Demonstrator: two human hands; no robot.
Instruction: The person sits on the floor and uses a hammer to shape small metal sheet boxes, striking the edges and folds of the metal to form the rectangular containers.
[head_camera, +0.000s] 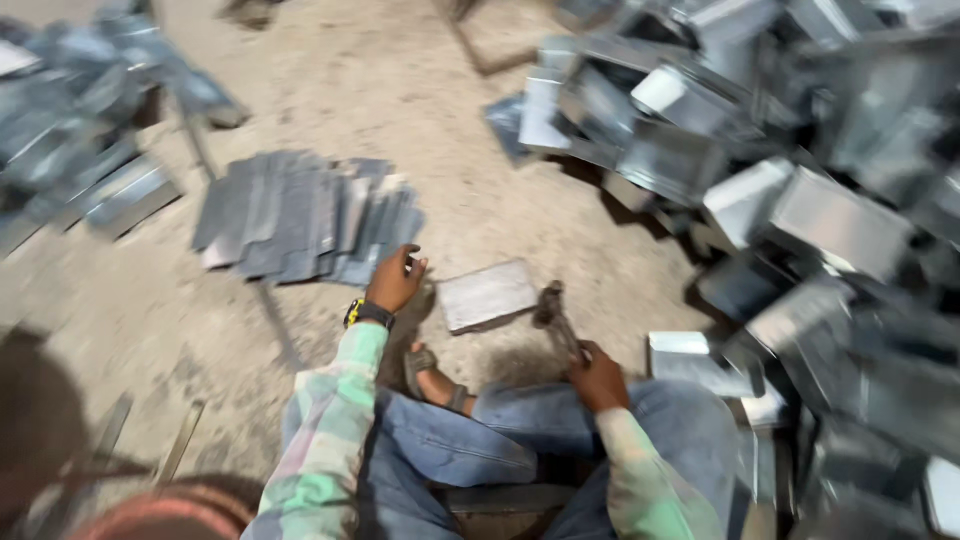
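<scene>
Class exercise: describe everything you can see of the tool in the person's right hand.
The hammer looks like dark, worn metal. Its head points up and away, hovering just right of a flat grey metal block on the sandy floor. The right hand grips the lower handle, resting on the jeans-clad knee. Motion blur hides finer detail.

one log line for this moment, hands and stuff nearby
left hand: reaching to flat sheet stack | right hand: holds hammer | metal plate: on ground between hands
</scene>
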